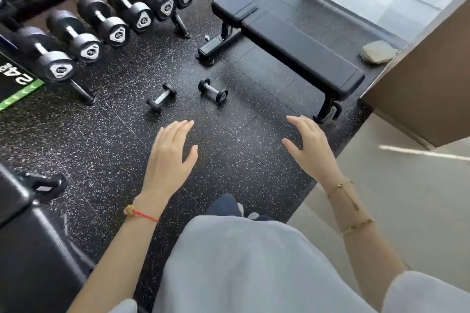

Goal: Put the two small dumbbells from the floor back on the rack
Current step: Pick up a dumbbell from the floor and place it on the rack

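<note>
Two small black dumbbells with chrome handles lie on the speckled rubber floor: the left dumbbell and the right dumbbell, about a hand's width apart. My left hand hovers open, palm down, below the left one and not touching it. My right hand is also open with fingers spread, lower right of the right dumbbell. The dumbbell rack runs across the upper left, loaded with large black dumbbells.
A black flat bench stands at upper right, close behind the right dumbbell. A grey pouch lies by the wall. Black equipment fills the lower left. My feet stand on the rubber floor near the beige tile edge.
</note>
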